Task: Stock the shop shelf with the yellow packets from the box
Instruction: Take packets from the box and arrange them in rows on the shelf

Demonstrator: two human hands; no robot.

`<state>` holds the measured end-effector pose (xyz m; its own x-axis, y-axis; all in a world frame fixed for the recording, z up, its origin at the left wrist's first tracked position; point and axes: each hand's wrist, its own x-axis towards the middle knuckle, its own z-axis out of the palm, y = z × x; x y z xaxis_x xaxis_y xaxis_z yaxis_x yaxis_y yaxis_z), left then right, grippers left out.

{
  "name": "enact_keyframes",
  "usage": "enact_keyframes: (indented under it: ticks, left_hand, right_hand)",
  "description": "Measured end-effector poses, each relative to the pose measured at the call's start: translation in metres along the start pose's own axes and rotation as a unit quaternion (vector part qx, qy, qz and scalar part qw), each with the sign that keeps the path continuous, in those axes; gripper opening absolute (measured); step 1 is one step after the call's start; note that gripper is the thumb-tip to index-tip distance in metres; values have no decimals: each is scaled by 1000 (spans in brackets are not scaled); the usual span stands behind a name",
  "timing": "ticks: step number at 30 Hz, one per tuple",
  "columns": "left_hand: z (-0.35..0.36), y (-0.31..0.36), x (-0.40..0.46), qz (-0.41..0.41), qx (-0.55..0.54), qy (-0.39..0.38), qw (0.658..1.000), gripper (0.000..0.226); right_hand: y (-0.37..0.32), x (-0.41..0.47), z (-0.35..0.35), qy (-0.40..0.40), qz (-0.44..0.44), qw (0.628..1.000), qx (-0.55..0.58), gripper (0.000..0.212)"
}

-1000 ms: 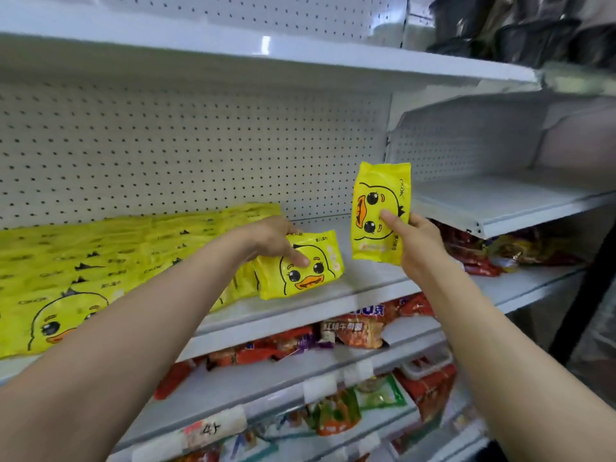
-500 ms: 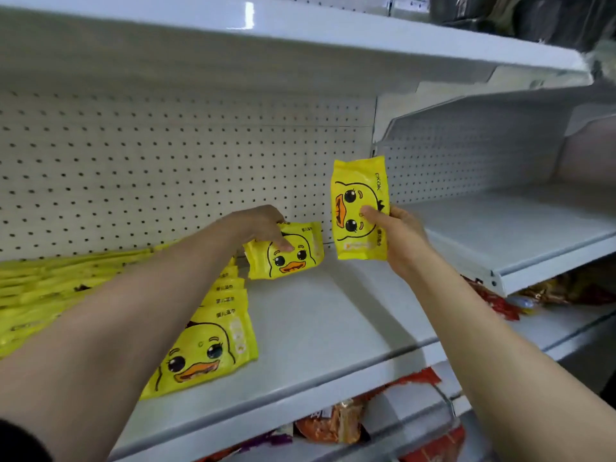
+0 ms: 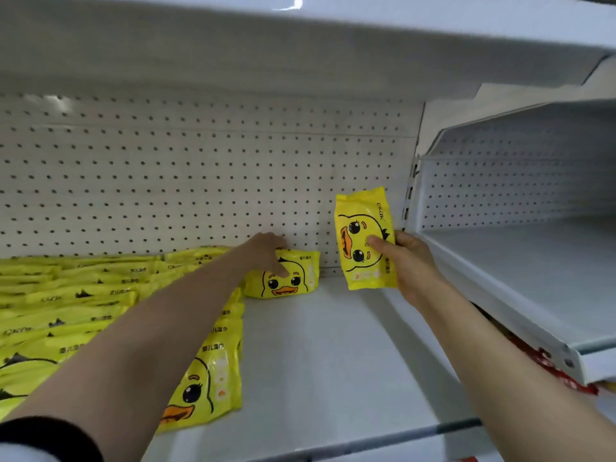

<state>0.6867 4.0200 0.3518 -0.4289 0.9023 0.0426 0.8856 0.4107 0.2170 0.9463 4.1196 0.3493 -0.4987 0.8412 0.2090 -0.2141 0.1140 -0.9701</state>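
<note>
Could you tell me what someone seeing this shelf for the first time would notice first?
Most likely the bright yellow duck packets lying in overlapping rows over the left of the white shelf. Next, the left hand setting one packet against the pegboard back, while the right hand holds another packet on end just right of it.

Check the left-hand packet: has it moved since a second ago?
Yes. The left hand has carried its yellow packet back from the shelf's front edge to the pegboard wall, where it now rests on the shelf.
</note>
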Motion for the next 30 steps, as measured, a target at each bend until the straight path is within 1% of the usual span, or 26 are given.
enact_keyframes:
  ticks: [3,6,8,11,14,18,22,26,28,30]
  left_hand:
    - [7,-7,0,-2,-14,18,1000,74]
    - [10,-12,2,0,-64,36,997,67]
    - [12,-14,2,-2,-71,44,996,64]
    - [14,-15,2,1,-40,66,997,67]
    - [12,-15,1,27,-6,91,995,71]
    - [8,-12,-1,55,51,105,992,64]
    - [11,-8,2,82,99,116,985,67]
    - [11,-3,5,82,202,141,966,70]
    - [15,-2,7,74,221,148,961,70]
    - [16,-1,4,66,216,162,961,70]
  right_hand:
    - [5,5,4,-12,3,1000,2,25]
    - [9,10,7,-17,7,1000,11,25]
    - [12,14,9,-16,14,1000,11,25]
    - [15,18,13,-21,17,1000,12,25]
    - [17,19,17,-34,17,999,17,23]
    - [19,21,20,-33,23,999,22,22]
    - [20,21,20,-38,26,999,24,23]
    - [18,20,18,-44,21,998,29,24]
    - [19,20,15,-43,20,998,28,25]
    - [18,20,13,-43,20,999,23,25]
